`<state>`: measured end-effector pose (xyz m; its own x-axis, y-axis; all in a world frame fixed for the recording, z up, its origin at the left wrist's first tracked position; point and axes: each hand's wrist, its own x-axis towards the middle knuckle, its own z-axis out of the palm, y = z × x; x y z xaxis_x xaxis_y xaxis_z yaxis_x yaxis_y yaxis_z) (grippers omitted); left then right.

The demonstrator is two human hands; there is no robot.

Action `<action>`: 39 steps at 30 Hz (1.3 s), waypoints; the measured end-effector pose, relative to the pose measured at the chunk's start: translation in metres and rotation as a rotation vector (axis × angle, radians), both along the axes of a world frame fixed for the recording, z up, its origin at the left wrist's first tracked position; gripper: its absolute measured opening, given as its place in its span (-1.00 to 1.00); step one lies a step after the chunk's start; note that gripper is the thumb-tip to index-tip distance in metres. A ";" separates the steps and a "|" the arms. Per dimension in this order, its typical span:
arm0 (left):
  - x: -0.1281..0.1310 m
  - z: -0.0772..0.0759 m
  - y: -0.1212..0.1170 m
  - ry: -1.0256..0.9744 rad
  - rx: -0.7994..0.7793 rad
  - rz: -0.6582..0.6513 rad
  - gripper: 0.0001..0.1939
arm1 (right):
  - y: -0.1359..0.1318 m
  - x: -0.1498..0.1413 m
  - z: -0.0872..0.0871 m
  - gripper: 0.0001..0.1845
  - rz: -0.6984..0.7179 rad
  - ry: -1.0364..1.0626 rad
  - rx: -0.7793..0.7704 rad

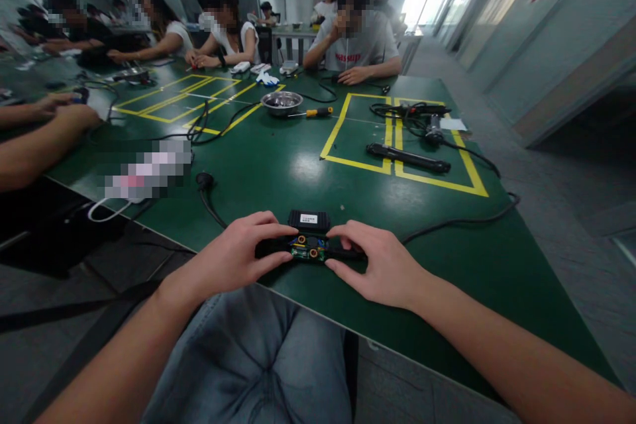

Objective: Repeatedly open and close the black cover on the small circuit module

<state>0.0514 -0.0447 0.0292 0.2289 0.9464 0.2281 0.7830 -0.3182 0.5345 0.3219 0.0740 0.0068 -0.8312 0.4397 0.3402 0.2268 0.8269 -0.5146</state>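
Near the table's front edge lies an opened black plastic case with a green circuit board (308, 248) in it, showing copper-coloured ring coils and blue and yellow wires. My left hand (243, 248) grips the left end between thumb and fingers. From the other side, my right hand (375, 258) holds the right end the same way, thumb at the near edge and fingers at the far edge. Just behind the board rests a black ribbed cover (309, 219) with a white label. Black cable runs out from beneath both hands.
A black plug (204, 180) lies to the left, beside a blurred white-and-pink object (149, 171). Farther back are a metal bowl (281, 103), a yellow-black screwdriver (318, 112) and a black bar-shaped part (408, 158) inside yellow tape. Several people sit around the table.
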 end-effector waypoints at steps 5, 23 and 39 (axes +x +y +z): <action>0.003 0.006 -0.003 0.008 0.002 0.006 -0.68 | 0.000 0.003 0.003 -0.85 0.020 0.044 0.001; 0.011 0.016 0.027 0.133 0.080 0.029 -0.73 | 0.001 -0.001 0.004 -0.86 0.029 0.005 0.059; 0.013 0.012 0.002 0.057 0.006 -0.110 -0.67 | 0.001 -0.002 0.003 -0.83 0.010 -0.016 0.046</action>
